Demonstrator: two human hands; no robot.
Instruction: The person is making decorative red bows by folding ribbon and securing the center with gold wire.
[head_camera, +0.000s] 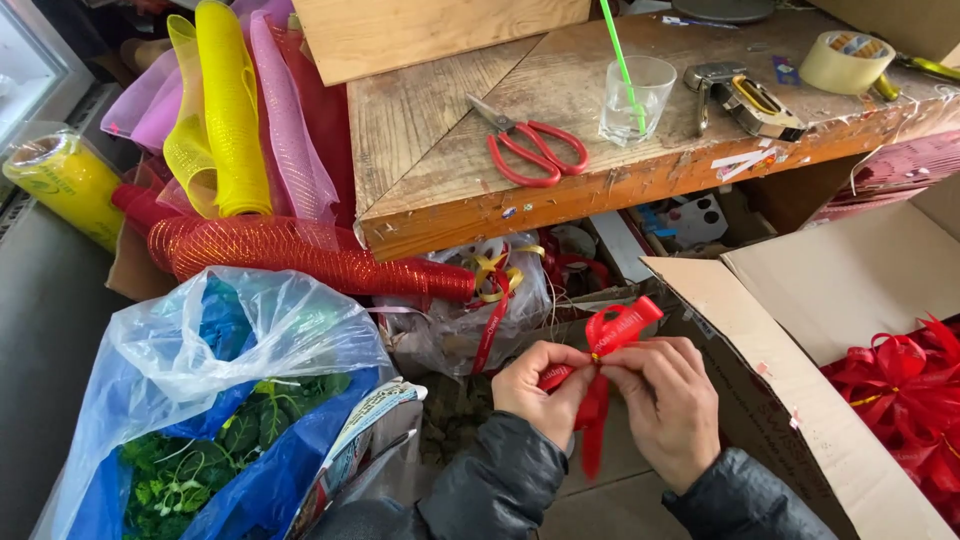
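Left hand (540, 392) and right hand (668, 400) are pinching a looped red satin ribbon bow (612, 335) at its centre, apparently binding it; tightening seems next.

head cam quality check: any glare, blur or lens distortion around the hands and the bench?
Head view: soft even light, no hard shadows; both hands, left hand and right hand, and the red ribbon are sharp; mild glare on the plastic bag and the glass; wide-angle bowing along the wooden bench edge; blown-out window at top left.
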